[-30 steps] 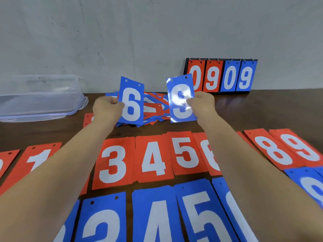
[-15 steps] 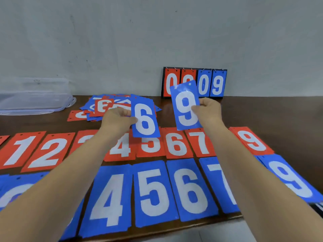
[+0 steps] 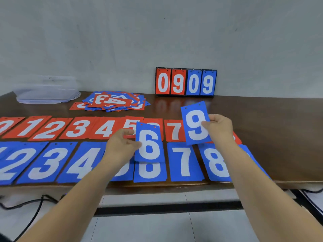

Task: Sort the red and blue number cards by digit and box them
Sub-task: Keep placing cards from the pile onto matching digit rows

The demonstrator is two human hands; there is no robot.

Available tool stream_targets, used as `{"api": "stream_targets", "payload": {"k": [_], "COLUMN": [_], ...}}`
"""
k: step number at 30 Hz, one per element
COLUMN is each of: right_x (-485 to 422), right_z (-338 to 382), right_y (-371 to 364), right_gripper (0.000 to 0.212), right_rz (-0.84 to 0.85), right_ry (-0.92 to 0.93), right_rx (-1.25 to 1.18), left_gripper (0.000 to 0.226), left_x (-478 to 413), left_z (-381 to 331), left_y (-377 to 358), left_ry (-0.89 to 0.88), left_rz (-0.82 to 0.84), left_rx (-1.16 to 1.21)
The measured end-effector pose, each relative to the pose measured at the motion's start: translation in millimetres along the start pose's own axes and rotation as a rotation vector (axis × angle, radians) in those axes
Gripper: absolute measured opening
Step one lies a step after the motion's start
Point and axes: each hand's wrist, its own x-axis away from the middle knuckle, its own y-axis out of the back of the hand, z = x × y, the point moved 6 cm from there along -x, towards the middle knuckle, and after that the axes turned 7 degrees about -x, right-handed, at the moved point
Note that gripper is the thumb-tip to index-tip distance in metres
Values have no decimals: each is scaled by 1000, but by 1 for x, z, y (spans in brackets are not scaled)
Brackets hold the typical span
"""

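Blue 6 card (image 3: pixel 149 144) hovering just over blue 6 pile (image 3: pixel 149 172); we're pinching its left edge with left hand (image 3: pixel 122 145), right hand (image 3: pixel 220 128) pinching blue 9 card (image 3: pixel 194 123) above red row (image 3: pixel 76 130), looking thin, light, slick, bendy; we're judging edge pinch best

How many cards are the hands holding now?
2: the blue 6 in the left hand, over the blue row; the blue 9 in the right hand, over the red row. Cards stacked behind could be hidden.
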Motion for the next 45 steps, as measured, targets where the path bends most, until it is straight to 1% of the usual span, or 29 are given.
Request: {"api": "stream_targets", "payload": {"k": [5,7,11,13,15,17,21,23,24,27,30,32,34,36,38,41,43,45], "right_x": [10,10,9,11,14,18,23,22,21,20,27,31,34,37,43,56,60,58], "right_z": [-2,-6,-12,-14,-15,-18,-26,-34,-39,-50,-54,-56,-55,-51,-45,-36,-31,-25], "right_y": [29,42,67,80,93,107,134,144,148,154,151,150,149,143,129,98,79,60], "right_gripper": [12,15,29,31,30,26,17,17,21,35,41,40,34,29,38,61,66,65], "right_rz": [15,3,-27,-33,-36,-37,-47,-57,-65,-92,-111,-142,-156,-113,-7,170,225,247], "right_ry": [1,-14,-52,-63,-79,-97,-133,-143,-149,-109,-22,18,54,125,216,308,346,356], "right_rx": [-22,-10,15,37,42,21,42,80,112,276,586,754,803,779,718,657,651,660], "left_gripper": [36,37,39,42,42,42,45,46,49,54,57,58,57,58,63,70,71,71], "left_x": [24,28,35,37,39,38,38,40,41,42,43,44,44,45,48,50,47,41], "left_z": [-3,-3,-3,-4,-8,-13,-22,-27,-28,-31,-32,-34,-36,-39,-42,-45,-44,-44], "left_y": [-9,-13,-22,-26,-29,-33,-45,-53,-57,-66,-73,-76,-78,-80,-84,-90,-90,-86], "left_ry": [-66,-87,-150,-173,-187,-203,-271,-304,-310,-309,-318,-321,-341,-380,-426,-471,-476,-477], "left_rz": [-36,-57,-93,-94,-111,-119,-122,-123,-122,-115,-109,-108,-109,-113,-97,-47,-27,-31], "left_rx": [-132,-258,-564,-724,-818,-834,-771,-772,-778,-781,-779,-786,-780,-775,-792,-819,-822,-836]}}
